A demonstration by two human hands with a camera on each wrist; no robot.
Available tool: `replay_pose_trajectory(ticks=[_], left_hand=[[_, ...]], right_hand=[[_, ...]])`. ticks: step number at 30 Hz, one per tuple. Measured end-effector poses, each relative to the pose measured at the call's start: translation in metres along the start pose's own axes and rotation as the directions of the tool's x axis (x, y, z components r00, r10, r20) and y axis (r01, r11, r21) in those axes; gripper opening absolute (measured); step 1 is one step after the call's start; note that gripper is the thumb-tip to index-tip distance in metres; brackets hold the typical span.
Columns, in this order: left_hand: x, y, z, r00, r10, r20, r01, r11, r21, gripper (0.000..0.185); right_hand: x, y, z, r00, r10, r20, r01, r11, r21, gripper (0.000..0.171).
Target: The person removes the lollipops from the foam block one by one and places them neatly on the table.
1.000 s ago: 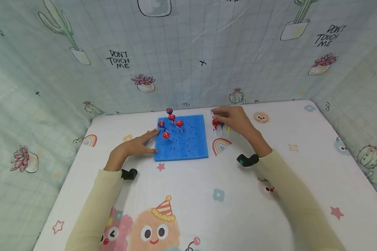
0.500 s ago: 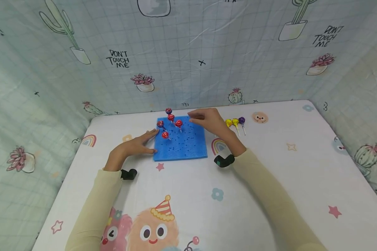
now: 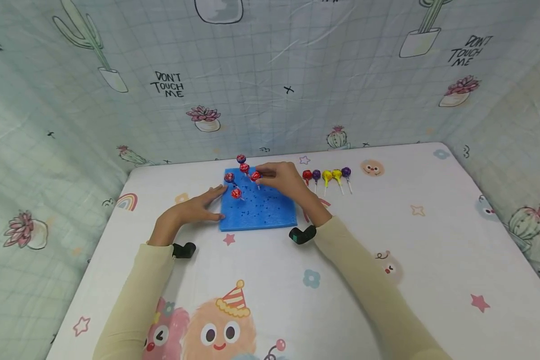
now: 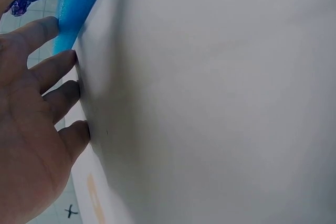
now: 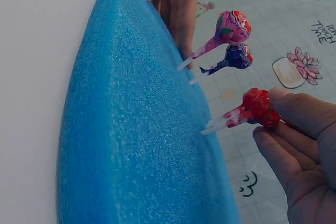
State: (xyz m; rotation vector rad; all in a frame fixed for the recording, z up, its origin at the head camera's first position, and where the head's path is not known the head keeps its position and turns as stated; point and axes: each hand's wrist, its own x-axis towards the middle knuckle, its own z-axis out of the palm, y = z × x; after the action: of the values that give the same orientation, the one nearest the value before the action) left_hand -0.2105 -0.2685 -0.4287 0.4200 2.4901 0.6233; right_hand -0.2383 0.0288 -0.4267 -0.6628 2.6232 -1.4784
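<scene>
**Operator A:** Cactus-print cloth walls enclose the white cartoon-print table (image 3: 270,300). I see the blue foam block (image 3: 265,210) at centre, several lollipops standing in it.

**Operator B:** My right hand (image 3: 281,177) pinches a red lollipop (image 5: 257,107) by its head, its stick reaching the foam. My left hand (image 3: 193,210) lies flat and relaxed, fingers straight against the block's left edge.

**Operator A:** Five loose lollipops (image 3: 326,176) lie in a row just right of the block.
</scene>
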Motion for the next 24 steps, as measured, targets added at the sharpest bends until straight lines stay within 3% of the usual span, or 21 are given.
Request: replay_pose_trajectory(ticks=[4, 14, 19, 24], left_hand=[[0.0, 0.0, 0.0, 1.0, -0.004, -0.004, 0.004, 1.0, 0.002, 0.098], [0.003, -0.002, -0.001, 1.0, 0.008, 0.007, -0.008, 1.0, 0.008, 0.1], [0.004, -0.002, -0.001, 1.0, 0.024, 0.011, -0.024, 1.0, 0.001, 0.098], [0.001, 0.0, -0.003, 1.0, 0.027, 0.014, -0.027, 1.0, -0.001, 0.098]], right_hand=[[0.001, 0.001, 0.003, 0.999, -0.035, -0.008, 0.035, 0.999, -0.011, 0.043], [0.001, 0.003, 0.009, 0.999, -0.032, -0.045, 0.03, 0.999, -0.031, 0.038], [0.0, -0.003, 0.004, 0.996, -0.041, -0.085, 0.037, 0.998, -0.056, 0.037], [0.0, -0.016, -0.007, 0.99, -0.058, -0.13, 0.057, 0.998, -0.008, 0.038]])
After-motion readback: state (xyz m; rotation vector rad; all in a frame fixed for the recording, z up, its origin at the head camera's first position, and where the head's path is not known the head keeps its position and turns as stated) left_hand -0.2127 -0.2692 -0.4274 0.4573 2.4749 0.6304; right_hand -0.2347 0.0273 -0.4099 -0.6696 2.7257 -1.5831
